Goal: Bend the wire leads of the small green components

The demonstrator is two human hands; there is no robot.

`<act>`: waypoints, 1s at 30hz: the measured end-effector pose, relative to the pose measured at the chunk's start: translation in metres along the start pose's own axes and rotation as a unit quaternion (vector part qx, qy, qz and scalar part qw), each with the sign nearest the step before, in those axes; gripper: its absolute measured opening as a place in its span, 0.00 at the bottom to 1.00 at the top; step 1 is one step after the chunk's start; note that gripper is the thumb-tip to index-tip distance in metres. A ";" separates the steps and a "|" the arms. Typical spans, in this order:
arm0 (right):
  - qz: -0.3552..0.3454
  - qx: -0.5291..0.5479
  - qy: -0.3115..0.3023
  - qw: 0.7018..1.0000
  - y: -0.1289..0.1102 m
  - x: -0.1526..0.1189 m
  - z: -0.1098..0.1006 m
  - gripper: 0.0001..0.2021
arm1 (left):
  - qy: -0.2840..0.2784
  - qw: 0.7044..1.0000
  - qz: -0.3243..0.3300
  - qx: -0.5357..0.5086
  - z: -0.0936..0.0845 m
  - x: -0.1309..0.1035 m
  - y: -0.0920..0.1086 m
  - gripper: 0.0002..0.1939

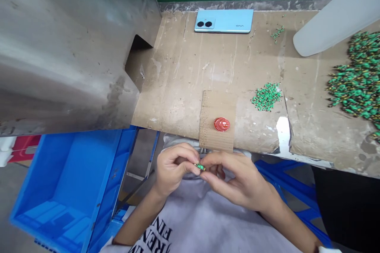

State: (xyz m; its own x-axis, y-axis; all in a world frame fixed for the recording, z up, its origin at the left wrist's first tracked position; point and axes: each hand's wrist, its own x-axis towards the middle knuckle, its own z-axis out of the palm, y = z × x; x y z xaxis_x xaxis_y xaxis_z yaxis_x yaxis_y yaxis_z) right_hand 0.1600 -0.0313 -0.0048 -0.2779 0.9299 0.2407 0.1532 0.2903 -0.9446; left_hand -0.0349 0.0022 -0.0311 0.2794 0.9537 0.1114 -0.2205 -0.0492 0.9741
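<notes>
Between my fingertips, in front of my body, is a small green piece (200,167) with yellow and dark bits at its ends. My left hand (176,166) pinches its left end between thumb and forefinger. My right hand (237,178) closes thumb and forefinger at its right end, the other fingers curled behind. Just beyond the hands, a strip of cardboard (218,102) carries a small round dab of glossy red paste (221,124). Farther right lies a little heap of tiny green parts (266,97).
A large pile of green, yellow and dark pieces (359,83) covers the table's right side, below a white tube (335,19). A light blue phone (224,21) lies at the back. Left stand a metal housing (68,47) and a blue crate (74,166).
</notes>
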 end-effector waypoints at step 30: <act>-0.132 -0.086 0.050 0.986 0.008 -0.001 -0.002 0.15 | -0.064 0.973 0.073 0.208 0.004 0.000 0.034 0.10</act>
State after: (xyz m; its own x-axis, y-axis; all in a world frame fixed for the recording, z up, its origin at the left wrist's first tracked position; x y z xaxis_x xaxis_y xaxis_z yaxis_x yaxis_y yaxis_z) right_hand 0.1631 -0.0300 -0.0122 -0.2361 0.8316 0.5026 0.2487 0.5517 -0.7961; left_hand -0.0391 -0.0005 0.0028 0.3932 0.8843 0.2518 0.1234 -0.3221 0.9386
